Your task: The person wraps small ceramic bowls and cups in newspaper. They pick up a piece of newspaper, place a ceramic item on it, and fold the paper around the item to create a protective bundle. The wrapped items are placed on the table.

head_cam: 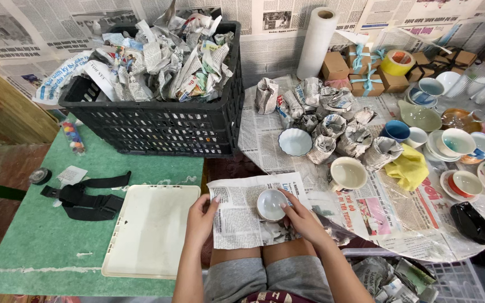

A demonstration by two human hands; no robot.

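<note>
A sheet of newspaper (242, 216) lies across my lap. A small white bowl (271, 204) rests on its right half. My right hand (300, 216) grips the bowl's right rim, fingers curled around it. The sheet's left edge is pinched by my left hand (201, 217), thumb on top. Just beyond the sheet stands a cream mug (348, 173) on the paper-covered table (265, 140).
A black crate (164, 126) full of crumpled newspaper sits on a green mat, with a white tray (150, 227) and a black strap (88, 199) in front. Several paper-wrapped pieces (332, 132), bowls, cups, a yellow cloth (408, 168), a paper roll (315, 42) and small boxes crowd the table.
</note>
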